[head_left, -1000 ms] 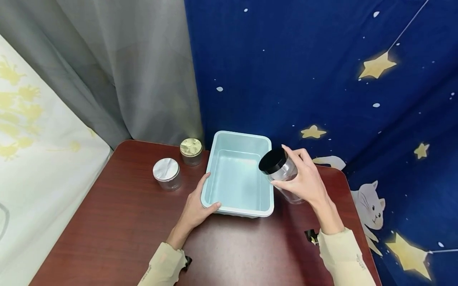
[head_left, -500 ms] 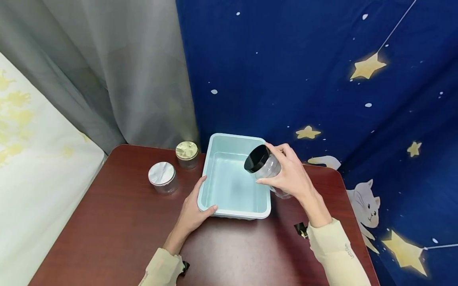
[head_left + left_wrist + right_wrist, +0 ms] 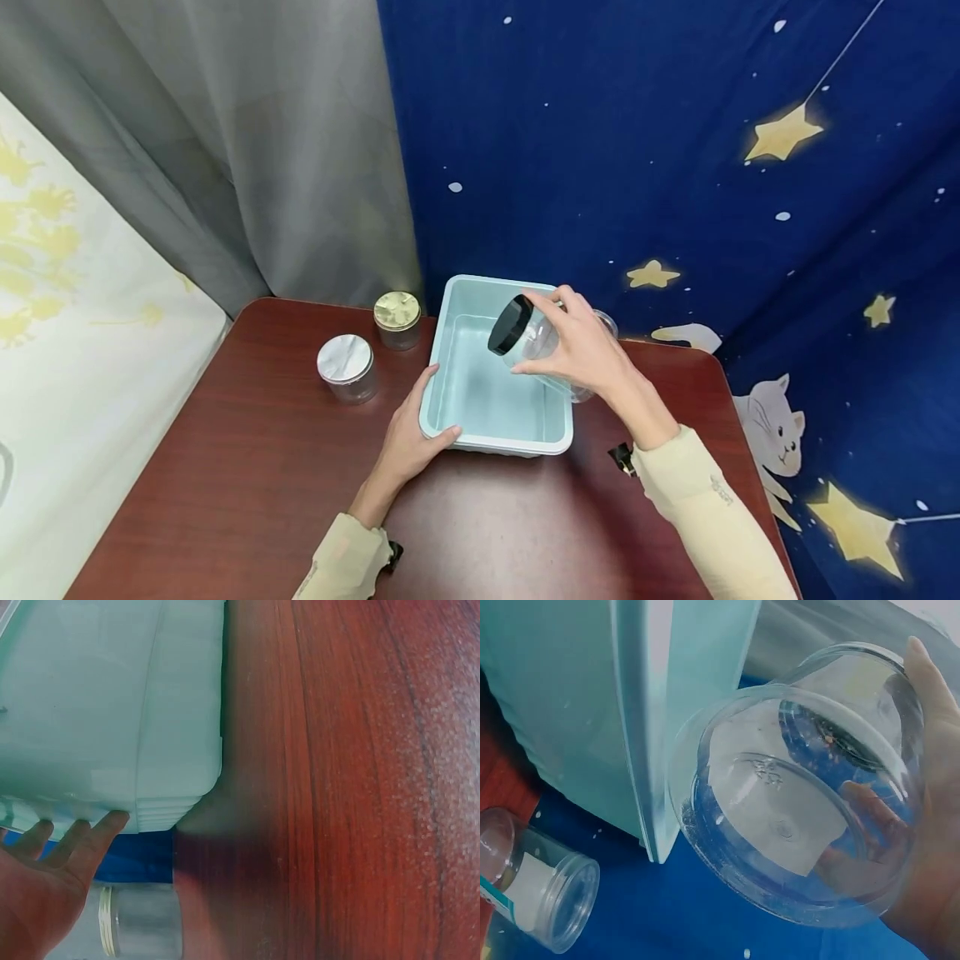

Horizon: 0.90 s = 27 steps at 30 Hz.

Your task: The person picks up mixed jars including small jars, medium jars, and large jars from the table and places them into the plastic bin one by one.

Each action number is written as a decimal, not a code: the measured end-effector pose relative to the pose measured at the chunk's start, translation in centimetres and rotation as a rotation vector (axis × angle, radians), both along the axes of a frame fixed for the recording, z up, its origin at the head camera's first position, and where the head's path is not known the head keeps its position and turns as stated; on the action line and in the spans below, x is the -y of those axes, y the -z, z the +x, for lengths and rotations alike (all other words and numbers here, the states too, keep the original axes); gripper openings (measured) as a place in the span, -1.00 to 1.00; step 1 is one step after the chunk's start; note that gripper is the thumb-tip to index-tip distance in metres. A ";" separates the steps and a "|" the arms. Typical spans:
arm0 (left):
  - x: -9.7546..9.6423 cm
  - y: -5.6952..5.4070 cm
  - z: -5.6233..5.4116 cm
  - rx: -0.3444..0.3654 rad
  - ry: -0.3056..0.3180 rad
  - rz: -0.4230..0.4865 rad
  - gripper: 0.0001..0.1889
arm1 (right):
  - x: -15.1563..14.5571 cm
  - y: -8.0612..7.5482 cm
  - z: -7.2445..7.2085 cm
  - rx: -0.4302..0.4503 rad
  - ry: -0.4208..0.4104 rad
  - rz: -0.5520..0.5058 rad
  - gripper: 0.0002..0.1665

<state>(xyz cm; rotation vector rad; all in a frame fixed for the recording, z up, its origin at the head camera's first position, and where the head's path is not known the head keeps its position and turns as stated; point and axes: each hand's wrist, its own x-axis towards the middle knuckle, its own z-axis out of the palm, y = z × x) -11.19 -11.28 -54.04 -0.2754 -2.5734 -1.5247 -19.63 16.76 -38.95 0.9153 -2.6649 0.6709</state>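
Observation:
My right hand (image 3: 581, 346) grips a clear plastic jar (image 3: 780, 802) with a black lid (image 3: 512, 323). The jar is tilted, its lid pointing left over the inside of a light-blue plastic bin (image 3: 495, 444) and its round base facing right. The jar's middle is partly hidden by the hand. At the bin's near-left corner my left hand (image 3: 408, 437) holds on, the thumb over the front rim and the fingers along the left side. In the left wrist view the fingertips (image 3: 112, 819) touch the bin's outer wall.
Left of the bin stand two clear jars, one with a silver-white lid (image 3: 345, 358), one with a gold lid (image 3: 397, 310). The right wrist view shows another clear cylindrical container (image 3: 544, 892) beside the bin. Grey and blue star-patterned curtains (image 3: 525, 150) hang behind the brown table (image 3: 262, 467).
My right hand has moved left with the black-lidded jar, bringing it from beside the bin to over its right part and tilting it further. The left hand keeps its place on the bin.

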 end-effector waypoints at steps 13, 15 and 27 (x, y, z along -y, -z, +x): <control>0.0 0.1 0.0 -0.011 -0.001 0.013 0.00 | 3.0 0.7 -2.3 0.105 -0.086 0.081 0.25; 0.0 0.1 0.3 -0.011 0.002 0.018 0.00 | 3.4 1.0 -2.4 0.114 -0.091 0.093 0.25; 0.0 0.0 0.1 -0.033 0.016 0.020 0.00 | 4.4 2.0 -3.8 0.135 -0.094 0.227 0.27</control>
